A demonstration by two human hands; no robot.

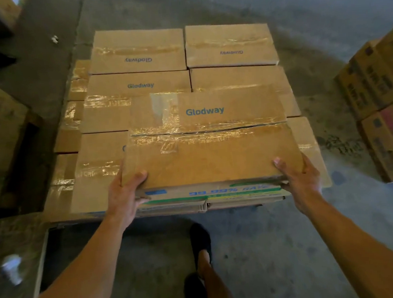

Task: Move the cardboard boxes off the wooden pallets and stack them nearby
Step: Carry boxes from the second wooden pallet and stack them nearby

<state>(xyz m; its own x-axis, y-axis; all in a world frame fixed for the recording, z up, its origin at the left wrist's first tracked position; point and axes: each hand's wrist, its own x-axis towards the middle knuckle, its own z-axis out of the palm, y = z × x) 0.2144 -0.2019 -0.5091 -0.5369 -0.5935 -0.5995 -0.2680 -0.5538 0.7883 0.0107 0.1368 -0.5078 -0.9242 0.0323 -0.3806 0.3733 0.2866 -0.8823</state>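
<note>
Reaching up from the lower frame, the left hand (126,195) and right hand (301,183) gripped the near corners of a taped "Glodway" box (210,143) at centre; it sat above the stacked boxes (137,51) beyond.

There are seven Glodway boxes (209,152) on the upper level, one left hand (124,195) and one right hand (302,183).

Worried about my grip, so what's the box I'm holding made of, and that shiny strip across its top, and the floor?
Held box: brown cardboard, matte, likely corrugated; creased edges and printed lettering show it.
Strip: clear plastic packing tape, glossy; it wrinkles and catches glare.
Floor: probably bare concrete, grey, dull, mottled.
</note>
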